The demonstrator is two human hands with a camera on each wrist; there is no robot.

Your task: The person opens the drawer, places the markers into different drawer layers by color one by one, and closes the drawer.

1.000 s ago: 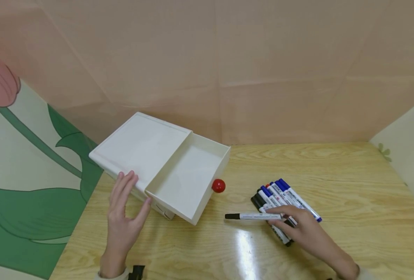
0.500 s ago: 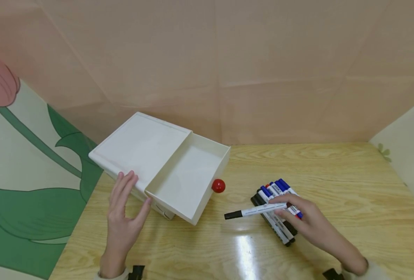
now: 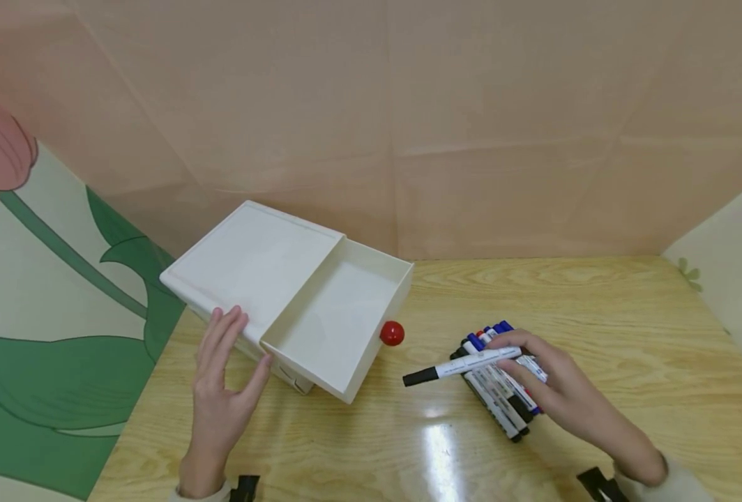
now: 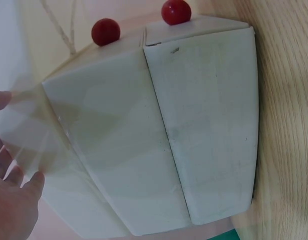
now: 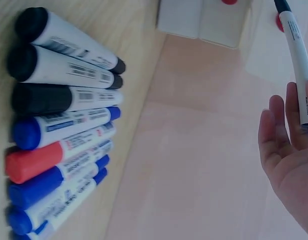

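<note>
- The right hand (image 3: 556, 390) pinches a black-capped marker (image 3: 462, 366) by its tail end, thumb and fingers closed round the barrel; the marker is lifted clear of the table (image 3: 597, 300).
- The marker's long axis runs nearly left-right, cap to the left and a little nearer, pointing toward the drawer (image 3: 339, 317).
- The drawer stands pulled out of the white box (image 3: 252, 258), open side up, to the left of the marker's cap and slightly farther back; its red knob (image 3: 392, 333) lies between the cap and the drawer front, apart from both.
- In the right wrist view the marker (image 5: 296, 60) shows held at the fingertips (image 5: 274, 125), its tip aimed at the box.
- The row of markers (image 3: 499, 380) lies on the table just under and beside the right hand: black, blue and one red cap, side by side and touching.
- The left hand (image 3: 220, 397) rests with straight, relaxed fingers against the near left side of the box, gripping nothing.
- The right hand is the one nearer the markers; the left is nearer the box and drawer.
</note>
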